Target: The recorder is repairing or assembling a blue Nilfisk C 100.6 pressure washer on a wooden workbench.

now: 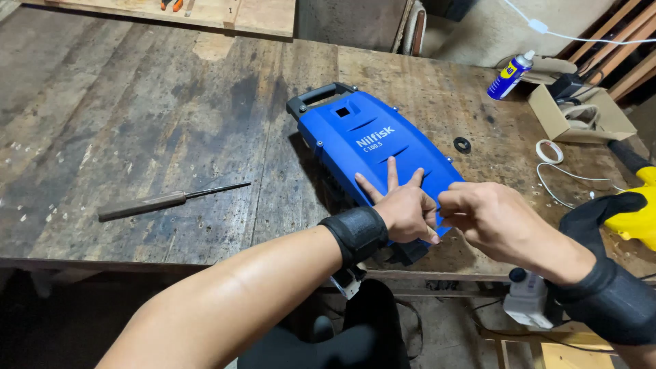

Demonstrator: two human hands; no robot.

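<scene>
A blue plastic machine housing [365, 140] with a black handle at its far end lies flat on the worn wooden workbench [137, 123]. My left hand [402, 208] rests on the housing's near end, three fingers spread and pointing away, thumb tucked toward the edge. My right hand [482, 215] is right beside it at the housing's near right corner, fingers curled and pinched together against the left hand's thumb side. What the fingertips pinch is hidden. Both wrists wear black bands.
A long screwdriver [167, 200] lies to the left. A black ring [462, 144], a white ring [549, 151], a white wire, a spray can [510, 74] and a cardboard box [581, 113] sit at the right. A yellow tool [639, 212] lies at the right edge.
</scene>
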